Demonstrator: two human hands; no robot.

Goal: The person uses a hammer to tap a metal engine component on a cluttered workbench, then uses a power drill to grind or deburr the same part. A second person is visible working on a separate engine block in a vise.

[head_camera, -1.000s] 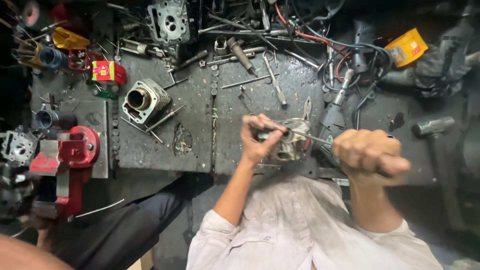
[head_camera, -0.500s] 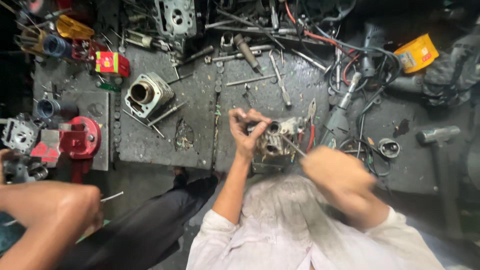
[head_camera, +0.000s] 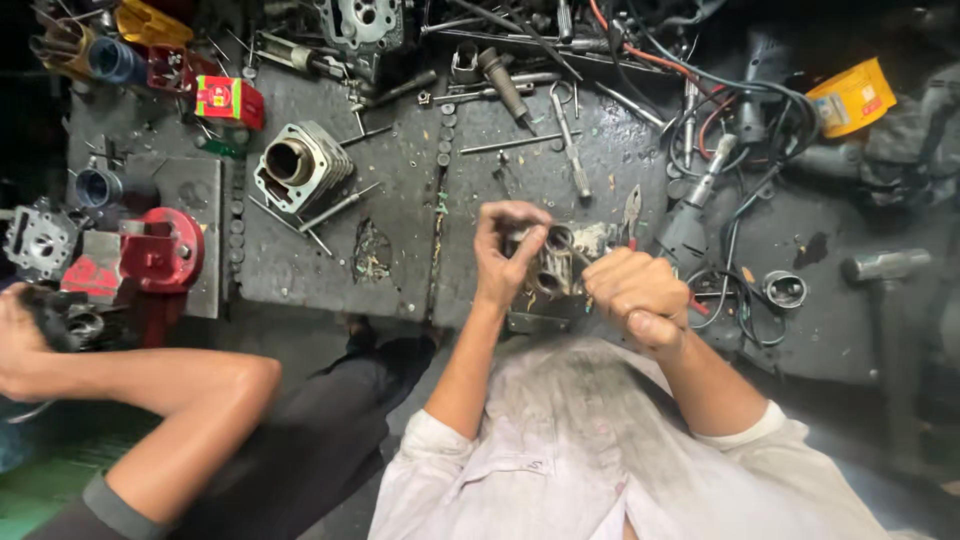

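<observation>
While both hands work at the bench edge:
Left hand [head_camera: 505, 250]: pinches the small metal engine part [head_camera: 553, 268].
Right hand [head_camera: 632, 298]: fist tight around a thin tool poking into it.
Engine part: on the dark workbench [head_camera: 400, 210].

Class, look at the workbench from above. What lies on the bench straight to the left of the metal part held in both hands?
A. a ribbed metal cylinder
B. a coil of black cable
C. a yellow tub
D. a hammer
A: the ribbed metal cylinder lies left of the metal part, which the left hand and right hand hold.
</observation>
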